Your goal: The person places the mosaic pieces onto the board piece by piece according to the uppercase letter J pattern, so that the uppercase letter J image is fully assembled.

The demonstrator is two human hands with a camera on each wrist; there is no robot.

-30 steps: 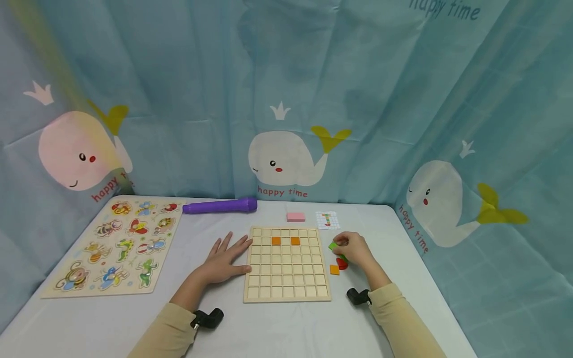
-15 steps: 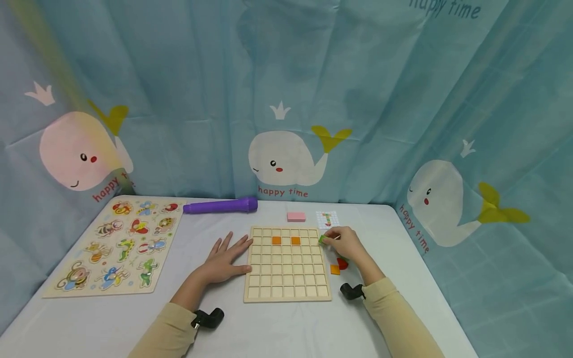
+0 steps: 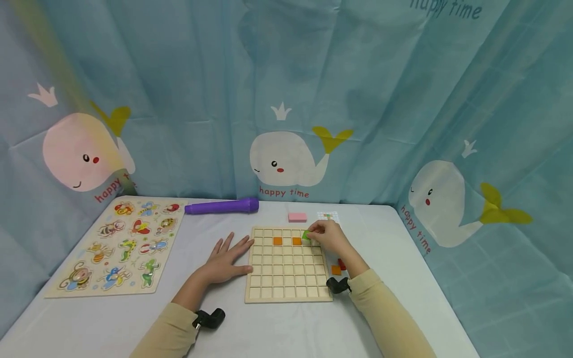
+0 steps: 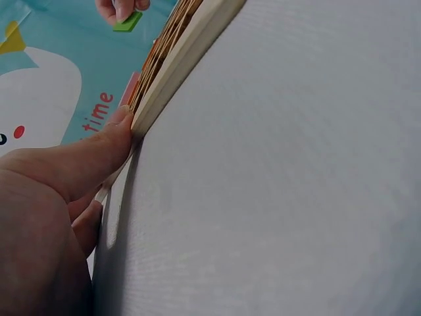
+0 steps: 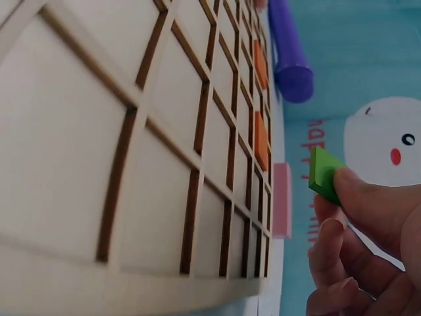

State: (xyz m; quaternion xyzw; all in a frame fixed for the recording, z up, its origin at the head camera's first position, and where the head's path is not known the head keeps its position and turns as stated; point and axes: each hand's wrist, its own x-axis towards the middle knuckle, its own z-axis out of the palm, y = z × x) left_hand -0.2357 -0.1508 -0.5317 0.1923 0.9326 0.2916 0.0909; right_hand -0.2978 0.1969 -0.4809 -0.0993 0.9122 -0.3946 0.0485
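Between thumb and fingers my right hand (image 3: 330,235) pinches a green square tile (image 5: 325,172), held above the far right part of a wooden grid board (image 3: 286,283). Two orange square tiles (image 3: 278,241) sit in cells of the board's second row from the back, one cell apart. My left hand (image 3: 226,263) rests at the board's left edge with fingers spread; in the left wrist view its thumb (image 4: 99,155) touches the board's side. Right of the board lie an orange tile (image 3: 336,270) and a red piece (image 3: 342,264), partly hidden by my right arm.
Behind the board lie a pink block (image 3: 297,217) and a patterned card (image 3: 329,216), partly covered by my right hand. A purple microphone-shaped stick (image 3: 221,206) lies at the table's back. An insect puzzle board (image 3: 114,248) occupies the left side. A whale-print curtain (image 3: 286,74) hangs behind.
My right hand has picked up the green tile from beside the board and carried it left and back, over the board's far right part. My left hand has stayed in place.
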